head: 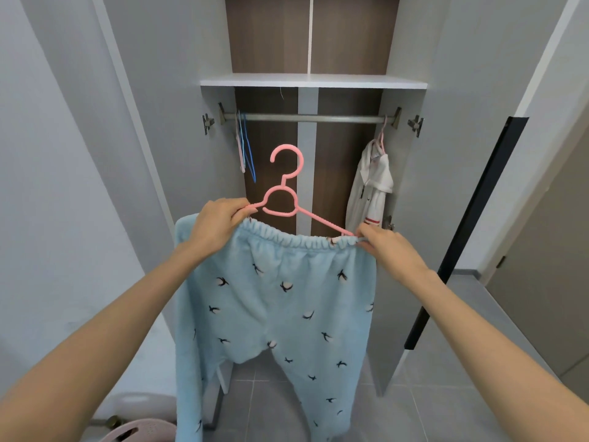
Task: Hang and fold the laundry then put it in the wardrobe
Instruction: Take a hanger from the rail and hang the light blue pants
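- Blue trousers (287, 298): fleece, printed with small dark birds, held up in front of the open wardrobe (411, 193). The elastic waistband is drawn across the arms of a pink hanger (282, 199) and the legs hang straight down toward the floor.
- Left hand (216, 224): fingers curled round the left end of the hanger with the waistband gathered under them.
- Right hand (387, 247): thumb and fingers pinching the right end of the hanger and the waistband corner together. The band appears to be stretched over this end, though the fingers hide the tip.
- Long axis: the hanger runs left to right, roughly parallel to the rail (306, 118), tilted so that the left end sits higher than the right.
- Governing relation: the hook stands upright, below the rail and on the near side of it, its opening facing left. The rail lies up and forward from both hands.
- Free stretch of rail: between the spare hangers (245, 148) at the left end and the white garment (371, 186) at the right; the hook is under this gap.
- Judgement: hanging calls for a lift and a forward reach. The left hand is slightly nearer the hook.
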The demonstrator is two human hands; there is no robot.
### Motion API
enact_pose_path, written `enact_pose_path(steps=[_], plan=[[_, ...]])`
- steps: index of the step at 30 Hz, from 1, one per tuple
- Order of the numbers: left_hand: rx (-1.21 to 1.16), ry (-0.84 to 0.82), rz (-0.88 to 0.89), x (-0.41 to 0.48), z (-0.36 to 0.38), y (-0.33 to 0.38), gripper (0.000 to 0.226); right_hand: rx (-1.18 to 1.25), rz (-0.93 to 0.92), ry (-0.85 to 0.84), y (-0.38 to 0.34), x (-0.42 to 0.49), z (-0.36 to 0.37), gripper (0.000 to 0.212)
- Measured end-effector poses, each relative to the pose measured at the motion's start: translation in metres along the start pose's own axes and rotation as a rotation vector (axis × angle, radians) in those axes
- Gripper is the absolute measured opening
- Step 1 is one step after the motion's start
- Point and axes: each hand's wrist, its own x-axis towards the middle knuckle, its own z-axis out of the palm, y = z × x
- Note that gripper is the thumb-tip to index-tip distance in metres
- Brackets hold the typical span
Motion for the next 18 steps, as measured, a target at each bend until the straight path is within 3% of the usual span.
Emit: enact_pose_path(steps=[3, 6, 8, 11, 15, 18], plan=[[0.079, -0.060, 0.025, 0.000, -0.003, -0.002, 0.033, -0.108, 0.054, 0.068, -0.001, 0.001, 0.000, 0.014], [0.133, -0.222, 0.021, -0.005, -0.004, -0.011, 0.031, -0.204, 0.081, 0.201, -0.003, 0.007, -0.014, 0.016], [0.051, -0.226, -0.015, -0.008, -0.002, -0.011, 0.031, -0.195, 0.061, 0.271, -0.003, 0.015, -0.023, 0.013], [-0.192, -0.153, -0.110, -0.005, -0.004, -0.010, 0.030, 0.023, 0.048, 0.253, -0.002, 0.025, -0.022, 0.009], [-0.278, -0.126, -0.148, -0.007, -0.006, -0.009, 0.027, 0.347, 0.061, 0.076, -0.005, 0.026, -0.009, 0.002], [-0.329, -0.126, -0.170, -0.009, -0.003, -0.005, 0.020, 0.561, 0.116, 0.016, -0.021, 0.021, 0.008, 0.009]])
